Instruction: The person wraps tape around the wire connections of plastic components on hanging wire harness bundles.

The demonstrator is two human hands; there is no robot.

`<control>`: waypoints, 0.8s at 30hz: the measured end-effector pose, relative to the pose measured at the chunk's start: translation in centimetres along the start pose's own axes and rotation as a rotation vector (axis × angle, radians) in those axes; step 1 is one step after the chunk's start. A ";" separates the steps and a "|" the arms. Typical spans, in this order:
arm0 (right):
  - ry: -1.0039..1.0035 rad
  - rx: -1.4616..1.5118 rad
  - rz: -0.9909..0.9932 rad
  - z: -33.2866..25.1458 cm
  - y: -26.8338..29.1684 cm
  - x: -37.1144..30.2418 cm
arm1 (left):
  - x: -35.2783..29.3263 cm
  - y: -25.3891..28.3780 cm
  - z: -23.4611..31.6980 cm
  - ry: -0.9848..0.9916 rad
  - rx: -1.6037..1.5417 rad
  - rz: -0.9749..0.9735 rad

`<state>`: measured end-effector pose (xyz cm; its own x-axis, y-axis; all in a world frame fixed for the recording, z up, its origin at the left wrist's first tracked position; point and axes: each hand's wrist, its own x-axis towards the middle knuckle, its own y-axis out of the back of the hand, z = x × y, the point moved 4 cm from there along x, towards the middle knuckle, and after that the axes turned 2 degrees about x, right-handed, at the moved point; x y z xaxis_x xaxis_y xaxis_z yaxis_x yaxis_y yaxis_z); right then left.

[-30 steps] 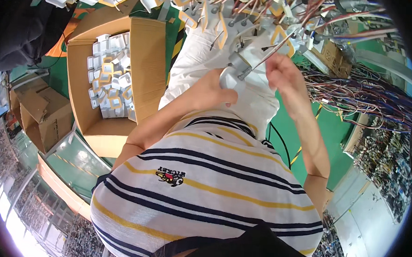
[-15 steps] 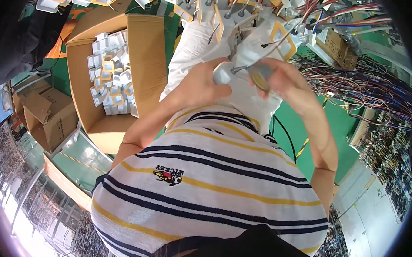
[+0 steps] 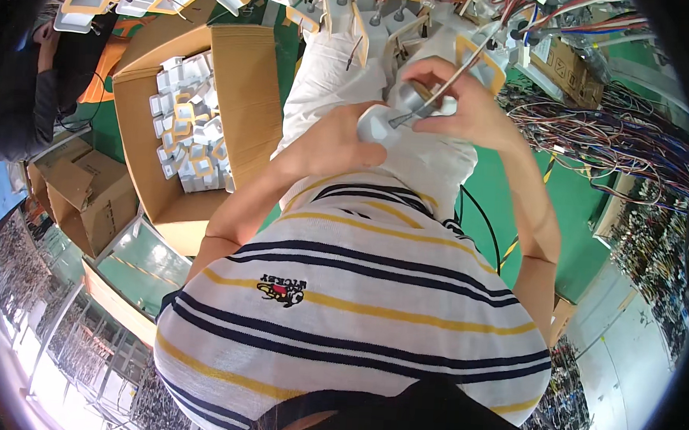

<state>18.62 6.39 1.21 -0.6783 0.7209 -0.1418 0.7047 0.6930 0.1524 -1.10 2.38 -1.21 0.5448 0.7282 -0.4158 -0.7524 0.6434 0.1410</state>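
Note:
My left hand (image 3: 334, 143) is closed round a small white plastic housing (image 3: 376, 126) above my lap. A grey cable (image 3: 459, 73) leaves the housing through a dark grey collar and runs up to the right. Beside the housing, my right hand (image 3: 475, 109) curls round a grey roll of tape (image 3: 410, 101) with a brownish core. Its fingers are bent over the roll, and the thumb is close to the cable near the collar. The fingers partly hide the roll; whether any tape touches the cable I cannot tell.
A cardboard box (image 3: 245, 101) full of white housings stands at the left. More housings with orange-edged frames (image 3: 477, 65) and cables lie beyond my knees. Bundled wires (image 3: 598, 135) are at the right. Another person's dark sleeve (image 3: 14, 124) shows far left.
My right hand has swung left and up round the housing, bringing the roll of tape to its far side. The left hand holds the housing nearly still. Another person's hand has come into view far left.

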 end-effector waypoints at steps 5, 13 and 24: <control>-0.419 0.332 0.054 0.5 -0.1 -2.7 | 0.3 0.8 1.1 0.133 0.254 0.143; -0.041 0.481 0.550 1.0 -3.6 -0.1 | 0.8 -1.6 1.5 -0.013 0.095 -0.079; 0.179 0.138 0.241 -2.5 -2.8 -1.9 | -0.9 0.4 1.0 0.142 -0.238 -0.434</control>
<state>17.42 3.13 3.47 -0.5058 0.8607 0.0585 0.8626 0.5052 0.0251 -1.56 2.25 0.10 0.7823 0.3564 -0.5108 -0.5408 0.7956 -0.2730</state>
